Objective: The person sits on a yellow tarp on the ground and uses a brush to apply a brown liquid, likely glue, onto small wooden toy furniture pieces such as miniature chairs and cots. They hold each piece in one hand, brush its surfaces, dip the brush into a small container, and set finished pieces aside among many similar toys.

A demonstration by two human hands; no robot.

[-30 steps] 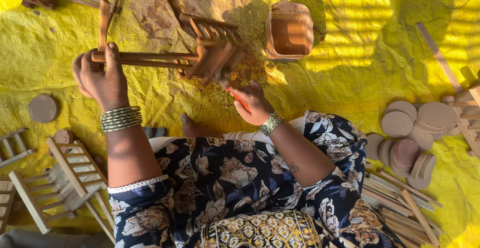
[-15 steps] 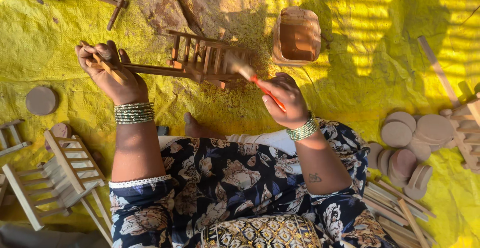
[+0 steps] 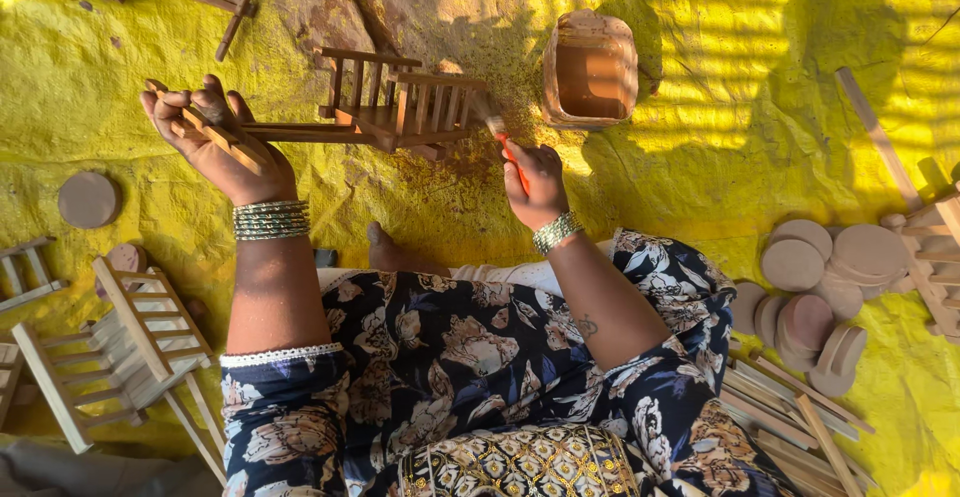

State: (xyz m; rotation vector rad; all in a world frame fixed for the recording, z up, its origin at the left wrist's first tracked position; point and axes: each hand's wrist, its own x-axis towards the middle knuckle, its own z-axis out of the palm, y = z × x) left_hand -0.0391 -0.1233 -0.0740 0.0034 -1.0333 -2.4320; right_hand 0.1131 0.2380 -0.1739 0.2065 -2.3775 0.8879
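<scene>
Left hand [image 3: 215, 147] closed around the long shaft ends of a small wooden cart frame [image 3: 400, 109], palm up, fingers curled over the sticks. Frame held off the yellow sheet [image 3: 700, 157]. Its long axis runs roughly level across the view: the shafts start in the left grip, and the railed box body sits at the far end, pointing toward the right hand. Rails stand upright along the body; wood there is stained reddish brown.

Right hand [image 3: 535, 182] pinched shut on a red-handled brush [image 3: 500, 132]. Handle rises up and left out of the fingers; bristle end meets the near right corner of the railed body. Brush slants, tip higher in view than the grip.

Just beyond the right hand, past the brush tip: a clay-coloured pot [image 3: 590, 67] with brown stain inside, standing on the sheet.

Outward of the right wrist: stacked round wooden discs [image 3: 810, 277]. Outward of the left forearm: unstained slatted frames [image 3: 120, 342].
</scene>
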